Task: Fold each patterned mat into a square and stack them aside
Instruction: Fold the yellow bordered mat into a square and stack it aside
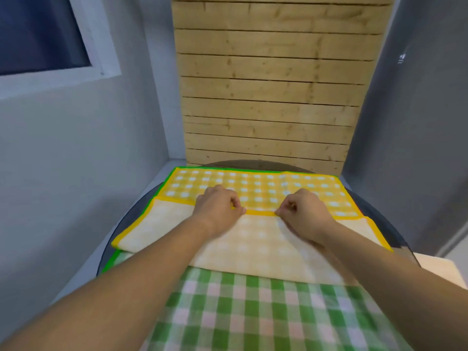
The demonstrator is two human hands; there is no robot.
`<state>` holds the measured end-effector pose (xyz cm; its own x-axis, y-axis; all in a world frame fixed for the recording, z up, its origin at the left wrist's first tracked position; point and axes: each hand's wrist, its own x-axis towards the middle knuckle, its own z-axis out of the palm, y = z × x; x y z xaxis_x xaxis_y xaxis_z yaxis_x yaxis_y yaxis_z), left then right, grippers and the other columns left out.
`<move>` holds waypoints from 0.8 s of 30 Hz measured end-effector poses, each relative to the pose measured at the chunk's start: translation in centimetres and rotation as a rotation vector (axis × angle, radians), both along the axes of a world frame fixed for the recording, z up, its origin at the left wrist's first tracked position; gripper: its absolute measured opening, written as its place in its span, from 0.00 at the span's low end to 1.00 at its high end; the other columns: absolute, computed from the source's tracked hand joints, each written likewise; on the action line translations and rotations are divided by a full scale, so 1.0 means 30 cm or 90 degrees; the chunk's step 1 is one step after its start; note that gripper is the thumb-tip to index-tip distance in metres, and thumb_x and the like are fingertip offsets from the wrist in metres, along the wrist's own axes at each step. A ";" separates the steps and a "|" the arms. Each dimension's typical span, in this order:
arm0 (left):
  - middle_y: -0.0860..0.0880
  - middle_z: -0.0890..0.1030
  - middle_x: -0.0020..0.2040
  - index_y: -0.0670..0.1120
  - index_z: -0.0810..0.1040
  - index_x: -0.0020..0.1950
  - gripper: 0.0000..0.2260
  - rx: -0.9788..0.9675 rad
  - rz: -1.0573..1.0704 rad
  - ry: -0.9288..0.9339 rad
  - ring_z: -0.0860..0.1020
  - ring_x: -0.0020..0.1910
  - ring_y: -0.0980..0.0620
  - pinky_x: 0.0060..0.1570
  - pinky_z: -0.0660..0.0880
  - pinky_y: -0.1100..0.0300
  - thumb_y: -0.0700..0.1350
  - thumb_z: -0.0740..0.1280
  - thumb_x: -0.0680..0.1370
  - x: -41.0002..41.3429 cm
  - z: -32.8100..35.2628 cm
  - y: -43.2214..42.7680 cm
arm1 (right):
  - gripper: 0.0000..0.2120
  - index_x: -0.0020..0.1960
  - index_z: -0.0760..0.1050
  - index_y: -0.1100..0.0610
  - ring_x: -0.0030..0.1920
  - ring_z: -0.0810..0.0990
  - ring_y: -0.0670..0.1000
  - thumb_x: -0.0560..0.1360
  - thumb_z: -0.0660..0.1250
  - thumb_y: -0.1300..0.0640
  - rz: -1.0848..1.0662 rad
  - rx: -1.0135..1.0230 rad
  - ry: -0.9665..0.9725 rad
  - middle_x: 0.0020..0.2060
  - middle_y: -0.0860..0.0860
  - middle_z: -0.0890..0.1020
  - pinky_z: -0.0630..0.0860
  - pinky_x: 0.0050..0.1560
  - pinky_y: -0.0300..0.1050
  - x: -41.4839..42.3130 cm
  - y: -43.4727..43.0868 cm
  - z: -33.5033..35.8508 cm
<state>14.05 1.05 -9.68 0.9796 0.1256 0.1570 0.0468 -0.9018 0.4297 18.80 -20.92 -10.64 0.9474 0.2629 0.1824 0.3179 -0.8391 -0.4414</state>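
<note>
A yellow checked mat (255, 184) with a yellow border lies across the far part of a round dark table (395, 224). Its near half is turned over toward the far side, so the pale underside (253, 247) faces up. My left hand (217, 205) and my right hand (304, 207) each pinch the folded yellow edge near its middle, a short gap between them. Under it lies a green checked mat (253, 315), which reaches the near edge of the view and shows a green border at the far left.
A wall of wooden planks (273, 84) rises right behind the table. Grey walls stand left and right, with a window (43, 34) at the upper left. A pale wooden surface (440, 269) shows at the right of the table.
</note>
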 end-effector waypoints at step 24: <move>0.55 0.71 0.56 0.56 0.78 0.56 0.11 -0.047 -0.027 -0.058 0.69 0.62 0.52 0.67 0.62 0.56 0.59 0.68 0.77 -0.055 -0.068 -0.032 | 0.06 0.47 0.82 0.52 0.42 0.80 0.51 0.77 0.68 0.51 0.003 0.116 0.004 0.40 0.48 0.83 0.74 0.44 0.43 0.084 0.010 0.068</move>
